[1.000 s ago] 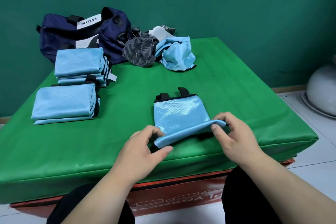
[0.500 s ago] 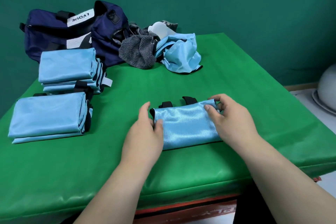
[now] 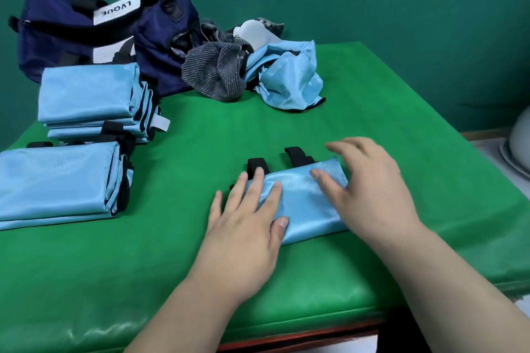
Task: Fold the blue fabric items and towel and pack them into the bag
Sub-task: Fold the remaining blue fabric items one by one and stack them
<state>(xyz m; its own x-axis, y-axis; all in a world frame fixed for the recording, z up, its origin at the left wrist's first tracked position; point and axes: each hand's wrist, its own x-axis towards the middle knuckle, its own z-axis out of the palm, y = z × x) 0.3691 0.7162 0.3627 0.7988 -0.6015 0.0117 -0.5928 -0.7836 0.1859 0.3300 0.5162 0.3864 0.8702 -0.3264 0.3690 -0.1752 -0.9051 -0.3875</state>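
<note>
Change: the blue fabric piece [image 3: 304,200], half-folded a second earlier with both hands pinching its near edge, lay doubled over; the pinches had given way to flat palms.
Left hand [image 3: 246,218]: fingers straight and spread, pressed down on the piece's left end, with no grip on anything.
Right hand [image 3: 370,195]: motion-blurred, fingers splayed and slightly bent, fingertips on the piece's right half, nothing held.
Blue fabric piece: flat on the green mat [image 3: 286,123], at 6 o'clock from the mat's middle, near the front edge.
Black straps [image 3: 258,165]: two, protruding from the piece's far edge at 12 o'clock.
Near folded stack [image 3: 57,183]: blue, at 9 o'clock from the piece.
Far folded stack [image 3: 89,94]: blue, with a white tag, at 10 o'clock, just beyond the near stack.
Navy bag [image 3: 86,34]: lettered white strap, at 11 o'clock, behind the far stack.
Grey striped towel [image 3: 215,69]: crumpled, at 12 o'clock, touching the bag.
Crumpled blue fabric [image 3: 289,77]: unfolded, touching the towel's right side.
White bottle [image 3: 255,34]: behind the towel.
</note>
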